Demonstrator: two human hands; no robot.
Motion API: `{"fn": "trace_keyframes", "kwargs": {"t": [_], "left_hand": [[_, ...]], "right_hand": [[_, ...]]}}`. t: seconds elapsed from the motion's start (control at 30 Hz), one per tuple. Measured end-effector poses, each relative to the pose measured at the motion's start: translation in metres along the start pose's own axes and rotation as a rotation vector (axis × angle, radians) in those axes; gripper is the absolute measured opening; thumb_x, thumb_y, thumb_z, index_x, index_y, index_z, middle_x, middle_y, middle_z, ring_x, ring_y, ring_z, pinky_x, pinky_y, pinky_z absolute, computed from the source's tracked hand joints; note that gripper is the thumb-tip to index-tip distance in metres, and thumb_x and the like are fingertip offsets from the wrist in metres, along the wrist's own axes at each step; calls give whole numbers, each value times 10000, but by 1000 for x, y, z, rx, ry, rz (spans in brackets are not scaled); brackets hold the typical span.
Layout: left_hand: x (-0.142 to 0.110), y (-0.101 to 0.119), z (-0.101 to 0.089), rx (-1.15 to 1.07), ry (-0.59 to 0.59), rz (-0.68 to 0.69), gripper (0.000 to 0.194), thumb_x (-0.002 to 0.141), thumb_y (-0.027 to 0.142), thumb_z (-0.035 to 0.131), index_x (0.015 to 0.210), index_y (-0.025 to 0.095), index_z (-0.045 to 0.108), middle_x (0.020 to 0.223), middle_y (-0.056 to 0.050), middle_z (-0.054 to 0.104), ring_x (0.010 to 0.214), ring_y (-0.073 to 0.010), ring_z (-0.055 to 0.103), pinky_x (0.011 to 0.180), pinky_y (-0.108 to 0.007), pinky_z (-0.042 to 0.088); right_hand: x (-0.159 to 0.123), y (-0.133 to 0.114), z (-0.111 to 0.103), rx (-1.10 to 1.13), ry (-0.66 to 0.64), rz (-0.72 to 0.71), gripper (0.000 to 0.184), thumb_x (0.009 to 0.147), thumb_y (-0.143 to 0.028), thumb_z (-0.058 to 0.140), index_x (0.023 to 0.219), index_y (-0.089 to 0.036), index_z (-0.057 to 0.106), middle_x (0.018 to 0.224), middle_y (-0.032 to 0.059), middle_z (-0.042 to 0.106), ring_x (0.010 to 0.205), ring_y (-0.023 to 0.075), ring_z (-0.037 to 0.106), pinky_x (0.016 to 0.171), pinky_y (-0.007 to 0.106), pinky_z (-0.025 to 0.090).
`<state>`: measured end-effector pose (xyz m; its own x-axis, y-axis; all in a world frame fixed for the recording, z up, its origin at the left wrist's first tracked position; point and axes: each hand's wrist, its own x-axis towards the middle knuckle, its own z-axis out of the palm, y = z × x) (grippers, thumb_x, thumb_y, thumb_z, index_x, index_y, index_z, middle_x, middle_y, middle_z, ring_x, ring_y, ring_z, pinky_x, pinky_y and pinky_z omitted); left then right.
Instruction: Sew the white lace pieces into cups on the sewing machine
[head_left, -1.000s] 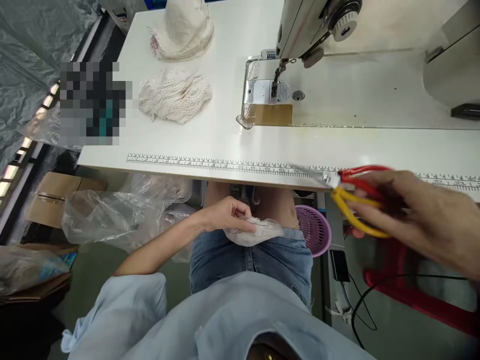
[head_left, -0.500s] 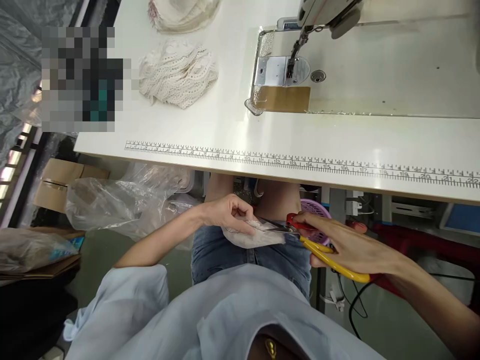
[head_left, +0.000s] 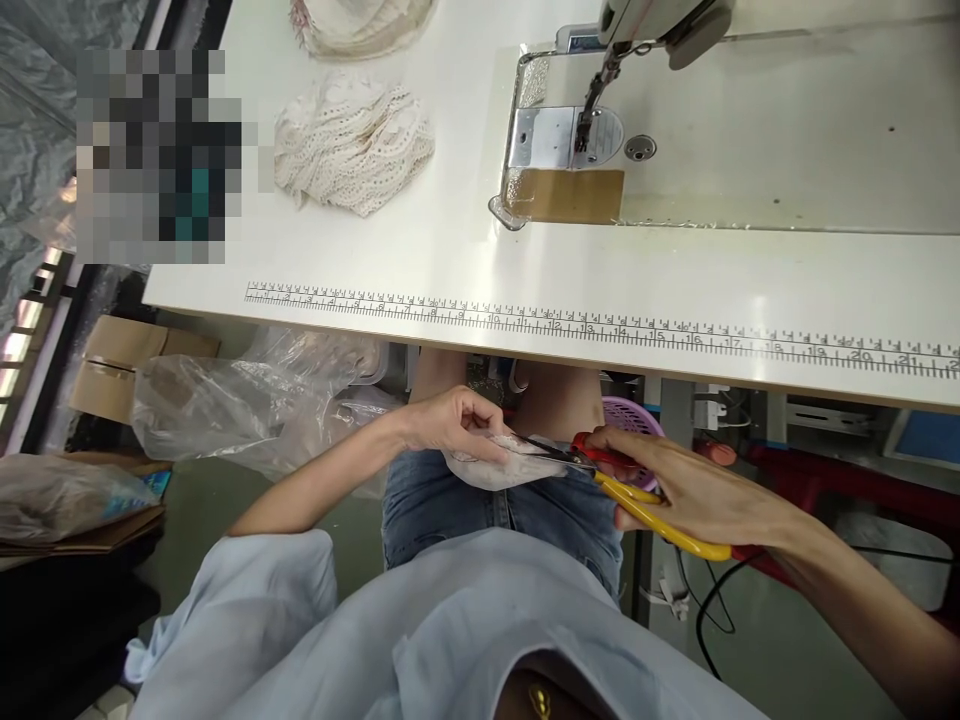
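Observation:
Above my lap, my left hand pinches a small piece of whitish fabric between thumb and fingers. My right hand grips scissors with one yellow handle and one red handle. Their blades point left and lie at the fabric's upper edge, close to my left fingertips. Whether the blades are fully closed is hard to make out. A bundle of cream eyelet lace rests on the white table, with another cream fabric bundle behind it.
A sewing machine stands on the table at the back right. A printed ruler runs along the front edge. Below are clear plastic bags, a cardboard box, a purple basket and black cables.
The scissors have shifted slightly left and up, with their blades further along the fabric's edge. My left hand stays nearly in place, still pinching the fabric.

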<state>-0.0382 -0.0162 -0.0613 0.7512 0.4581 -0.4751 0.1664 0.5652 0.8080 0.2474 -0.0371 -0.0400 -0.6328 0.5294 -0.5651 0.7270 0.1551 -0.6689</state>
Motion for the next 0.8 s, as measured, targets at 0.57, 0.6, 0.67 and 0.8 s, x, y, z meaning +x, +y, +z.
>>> {"fn": "trace_keyframes", "kwargs": {"t": [0.57, 0.6, 0.67, 0.8], "left_hand": [[0, 4, 4, -124, 53, -17, 171, 609, 202, 778, 592, 115, 632, 676, -11, 657, 826, -138, 628, 661, -199, 449], [0, 4, 4, -130, 58, -23, 167, 603, 195, 779, 589, 114, 633, 673, -11, 656, 814, -137, 625, 655, -202, 447], [0, 4, 4, -145, 73, -36, 170, 593, 197, 783, 589, 113, 635, 680, -17, 661, 796, -139, 622, 638, -207, 443], [0, 3, 5, -161, 86, -39, 191, 586, 222, 790, 594, 112, 634, 686, -27, 663, 794, -150, 618, 623, -215, 436]], "right_hand": [[4, -5, 2, 78, -41, -12, 181, 813, -376, 540, 917, -230, 556, 638, -7, 637, 510, 148, 481, 494, 254, 362], [4, -5, 2, 95, -35, -10, 178, 824, -367, 523, 930, -228, 559, 619, -10, 623, 494, 142, 472, 479, 251, 352], [4, -3, 4, 106, -26, -10, 189, 830, -375, 517, 939, -229, 566, 586, -17, 588, 476, 138, 458, 462, 250, 342], [3, 3, 7, 15, -6, -14, 279, 783, -477, 569, 934, -243, 582, 612, -15, 575, 527, 164, 471, 503, 274, 371]]}}
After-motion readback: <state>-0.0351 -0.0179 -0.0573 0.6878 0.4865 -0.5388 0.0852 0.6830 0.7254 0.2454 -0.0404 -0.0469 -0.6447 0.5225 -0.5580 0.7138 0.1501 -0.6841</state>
